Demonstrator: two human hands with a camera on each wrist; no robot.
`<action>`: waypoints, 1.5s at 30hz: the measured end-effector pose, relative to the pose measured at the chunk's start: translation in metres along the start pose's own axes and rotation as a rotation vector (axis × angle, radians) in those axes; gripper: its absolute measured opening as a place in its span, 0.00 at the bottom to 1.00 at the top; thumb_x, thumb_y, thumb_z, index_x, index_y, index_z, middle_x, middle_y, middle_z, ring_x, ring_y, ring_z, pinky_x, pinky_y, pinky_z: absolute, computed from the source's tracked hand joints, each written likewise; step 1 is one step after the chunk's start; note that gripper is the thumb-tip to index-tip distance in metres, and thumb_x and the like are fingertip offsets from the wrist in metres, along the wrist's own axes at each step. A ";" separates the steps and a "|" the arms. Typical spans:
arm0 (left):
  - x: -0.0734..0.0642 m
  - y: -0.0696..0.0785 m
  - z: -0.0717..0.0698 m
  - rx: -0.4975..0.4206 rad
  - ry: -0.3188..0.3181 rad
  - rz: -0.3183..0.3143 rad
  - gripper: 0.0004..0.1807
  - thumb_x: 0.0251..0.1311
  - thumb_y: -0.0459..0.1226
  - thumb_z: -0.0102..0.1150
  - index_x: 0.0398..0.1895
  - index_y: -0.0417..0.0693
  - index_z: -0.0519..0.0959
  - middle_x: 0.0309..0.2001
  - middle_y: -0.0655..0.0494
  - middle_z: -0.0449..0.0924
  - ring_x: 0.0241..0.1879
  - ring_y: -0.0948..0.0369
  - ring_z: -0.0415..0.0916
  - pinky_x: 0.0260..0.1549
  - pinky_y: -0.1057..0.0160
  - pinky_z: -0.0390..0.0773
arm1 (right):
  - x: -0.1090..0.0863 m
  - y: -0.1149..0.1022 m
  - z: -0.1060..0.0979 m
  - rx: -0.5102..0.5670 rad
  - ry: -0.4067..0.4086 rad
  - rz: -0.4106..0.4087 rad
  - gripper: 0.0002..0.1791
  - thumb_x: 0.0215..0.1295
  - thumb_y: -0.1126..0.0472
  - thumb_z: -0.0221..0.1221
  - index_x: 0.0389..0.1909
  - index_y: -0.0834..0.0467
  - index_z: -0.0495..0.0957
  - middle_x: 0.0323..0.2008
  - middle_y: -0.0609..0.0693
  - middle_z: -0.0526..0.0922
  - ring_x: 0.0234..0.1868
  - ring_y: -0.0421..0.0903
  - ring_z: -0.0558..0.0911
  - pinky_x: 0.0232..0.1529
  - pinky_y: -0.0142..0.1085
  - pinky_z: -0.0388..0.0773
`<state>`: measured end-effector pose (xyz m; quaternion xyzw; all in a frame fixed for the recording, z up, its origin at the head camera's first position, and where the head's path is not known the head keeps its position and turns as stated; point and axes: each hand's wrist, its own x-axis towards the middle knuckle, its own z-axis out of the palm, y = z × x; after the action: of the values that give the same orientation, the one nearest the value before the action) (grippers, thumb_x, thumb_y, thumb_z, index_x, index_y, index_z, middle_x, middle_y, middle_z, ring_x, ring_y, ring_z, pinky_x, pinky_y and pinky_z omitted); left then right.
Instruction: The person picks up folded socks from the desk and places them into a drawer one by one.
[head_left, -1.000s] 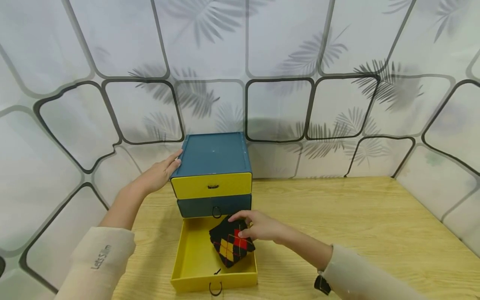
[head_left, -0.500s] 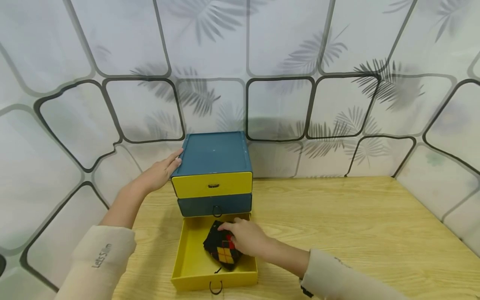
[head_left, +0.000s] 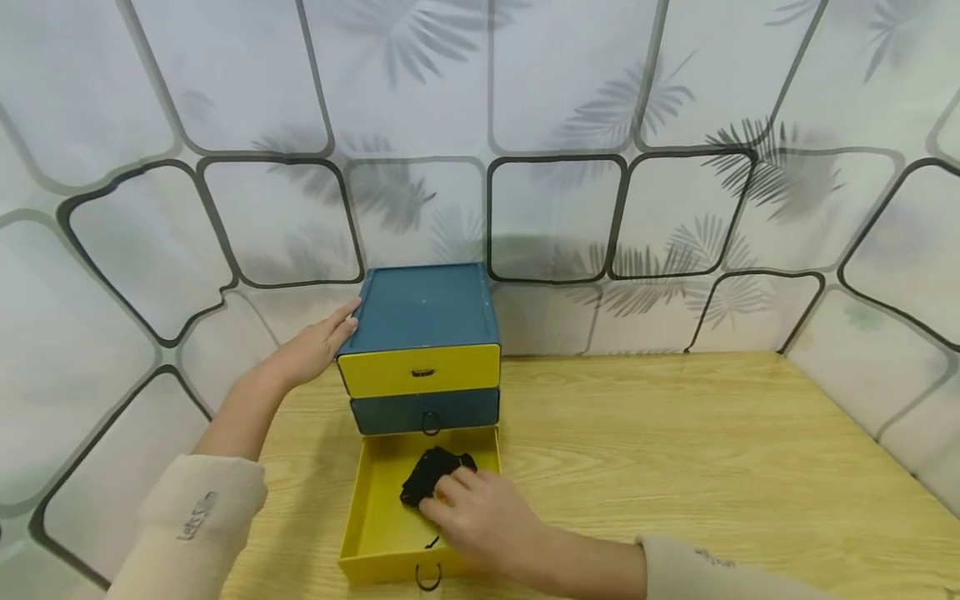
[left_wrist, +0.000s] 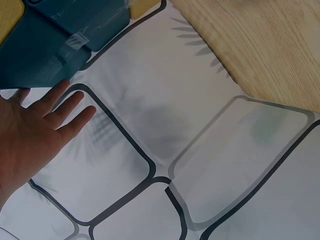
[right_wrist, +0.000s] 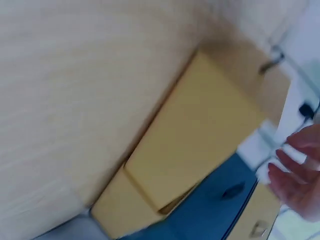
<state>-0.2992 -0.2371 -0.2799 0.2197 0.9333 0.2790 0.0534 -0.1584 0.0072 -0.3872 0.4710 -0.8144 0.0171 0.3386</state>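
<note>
A folded argyle sock (head_left: 429,475), mostly black, lies in the pulled-out yellow drawer (head_left: 378,521). Over the sock's near right part is my right hand (head_left: 491,517), hiding most of its pattern. In the right wrist view, the fingers of that hand (right_wrist: 300,172) are loosely bent, and no cloth shows between them. My left hand (head_left: 311,346) rests against the left side of the blue drawer cabinet (head_left: 423,308), its fingers straight. The left wrist view shows this hand (left_wrist: 30,132) spread beside the cabinet (left_wrist: 45,55).
Above the pulled-out drawer, a yellow drawer front (head_left: 420,371) and a blue drawer front (head_left: 465,408) stand closed. A loop pull (head_left: 428,577) hangs on the open drawer's front. The wooden table (head_left: 675,442) meets a patterned wall covering (head_left: 555,217) behind the cabinet.
My right hand has moved across the sock toward the drawer's front, covering the diamond pattern that showed earlier. The sock has shifted slightly left. My left hand stays against the cabinet.
</note>
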 end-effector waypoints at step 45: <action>-0.001 0.002 0.000 -0.005 0.000 0.006 0.31 0.57 0.57 0.20 0.62 0.60 0.33 0.61 0.47 0.38 0.58 0.46 0.36 0.48 0.42 0.42 | -0.013 -0.023 0.019 -0.235 -0.010 -0.221 0.23 0.65 0.58 0.33 0.21 0.50 0.76 0.21 0.43 0.68 0.22 0.39 0.64 0.23 0.27 0.53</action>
<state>-0.2978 -0.2365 -0.2788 0.2224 0.9319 0.2815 0.0531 -0.1463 -0.0023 -0.4159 0.5151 -0.7555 -0.1182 0.3873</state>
